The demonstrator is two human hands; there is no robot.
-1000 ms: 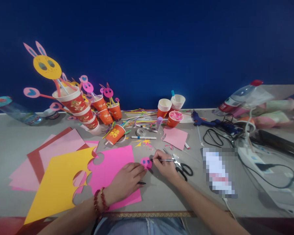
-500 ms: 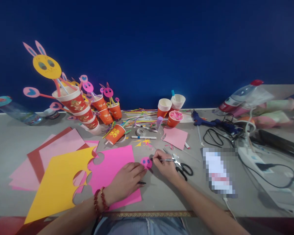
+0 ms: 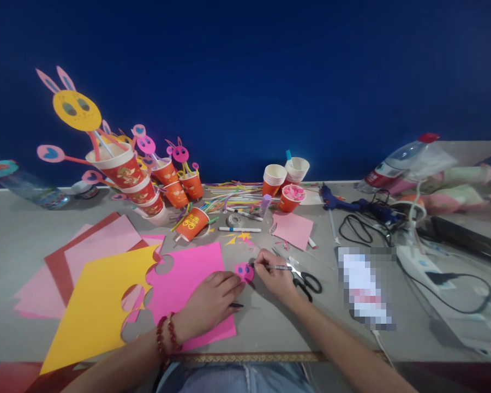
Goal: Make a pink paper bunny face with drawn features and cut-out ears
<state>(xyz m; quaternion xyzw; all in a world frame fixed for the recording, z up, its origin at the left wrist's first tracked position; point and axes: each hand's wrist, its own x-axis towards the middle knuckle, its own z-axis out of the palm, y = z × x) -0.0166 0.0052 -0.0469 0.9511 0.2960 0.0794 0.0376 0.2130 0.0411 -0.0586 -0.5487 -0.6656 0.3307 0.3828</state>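
Observation:
A small pink paper circle with two blue eye spots lies on the table between my hands. My left hand rests partly over the pink sheet, its curled fingertips holding the circle's left edge. A black pen cap sticks out beneath those fingers; whether they grip it is hidden. Closed around a thin grey-and-black pen, my right hand has the pen's tip at the circle's right edge. Black-handled scissors lie just right of that hand.
Yellow paper with round cutouts lies left. Red cups bearing paper rabbit faces stand behind. Straws, tape, markers and scraps are in the middle. Cup stacks stand at the back; a glue gun, phone and cables lie right.
Almost nothing differs. Both hands keep their places, and the pen tip has stayed at the circle's right edge; the view has shifted very slightly.

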